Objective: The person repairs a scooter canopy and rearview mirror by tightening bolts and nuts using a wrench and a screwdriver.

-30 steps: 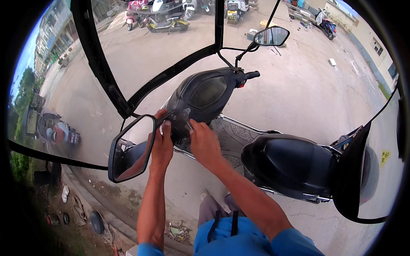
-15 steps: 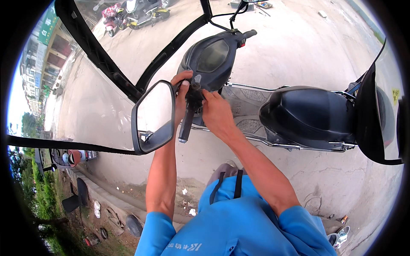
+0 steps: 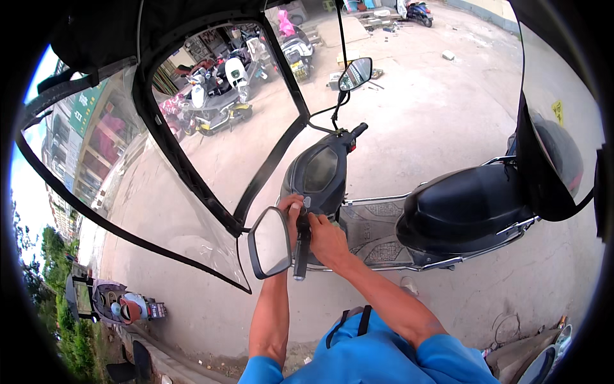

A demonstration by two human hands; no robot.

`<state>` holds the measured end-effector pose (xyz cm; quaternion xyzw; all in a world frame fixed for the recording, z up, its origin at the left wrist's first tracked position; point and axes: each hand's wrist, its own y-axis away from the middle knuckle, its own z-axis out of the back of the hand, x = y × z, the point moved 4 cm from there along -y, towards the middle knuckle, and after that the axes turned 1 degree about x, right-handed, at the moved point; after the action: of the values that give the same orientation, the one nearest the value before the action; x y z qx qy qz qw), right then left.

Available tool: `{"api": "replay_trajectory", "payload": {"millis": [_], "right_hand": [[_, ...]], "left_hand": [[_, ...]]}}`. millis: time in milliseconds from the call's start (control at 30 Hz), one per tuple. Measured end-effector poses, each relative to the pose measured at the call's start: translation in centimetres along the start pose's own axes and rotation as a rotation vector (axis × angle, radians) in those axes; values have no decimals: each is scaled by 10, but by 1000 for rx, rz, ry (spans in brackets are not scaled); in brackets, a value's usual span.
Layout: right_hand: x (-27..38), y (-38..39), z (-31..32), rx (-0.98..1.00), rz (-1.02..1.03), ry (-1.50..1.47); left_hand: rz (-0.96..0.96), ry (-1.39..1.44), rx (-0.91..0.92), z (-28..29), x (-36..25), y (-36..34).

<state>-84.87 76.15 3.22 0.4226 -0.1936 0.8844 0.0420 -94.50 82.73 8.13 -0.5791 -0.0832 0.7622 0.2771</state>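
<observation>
A dark scooter stands crosswise before me, its display panel (image 3: 321, 169) on the left and its black seat (image 3: 464, 208) on the right. My left hand (image 3: 293, 210) reaches up behind the near side mirror (image 3: 270, 243), and its closed fingers are at the inner end of the handlebar. From the other side my right hand (image 3: 328, 239) grips the same spot, fingers curled in. Between the hands a black handlebar grip (image 3: 301, 256) points toward me. Any small part under the fingertips is hidden.
A black-framed canopy with a clear windshield (image 3: 179, 211) surrounds the scooter's front. The far mirror (image 3: 355, 74) rises beyond the handlebar. Several parked scooters (image 3: 220, 96) stand at the back left. Beside the seat hangs a clear rear sheet with black edging (image 3: 524, 150). A patterned footboard (image 3: 374, 233) lies below.
My view has tilted up, so the scooter sits lower and more of the canopy and parked scooters shows. Both hands stay at the inner end of the handlebar.
</observation>
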Motion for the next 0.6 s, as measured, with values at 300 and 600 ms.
{"api": "replay_trajectory", "payload": {"millis": [300, 600], "right_hand": [[-1, -1, -11, -93, 44, 322], [-42, -36, 20, 366, 463, 600]], "left_hand": [[-66, -116, -54, -13, 32, 1], [-354, -224, -22, -24, 62, 2]]}}
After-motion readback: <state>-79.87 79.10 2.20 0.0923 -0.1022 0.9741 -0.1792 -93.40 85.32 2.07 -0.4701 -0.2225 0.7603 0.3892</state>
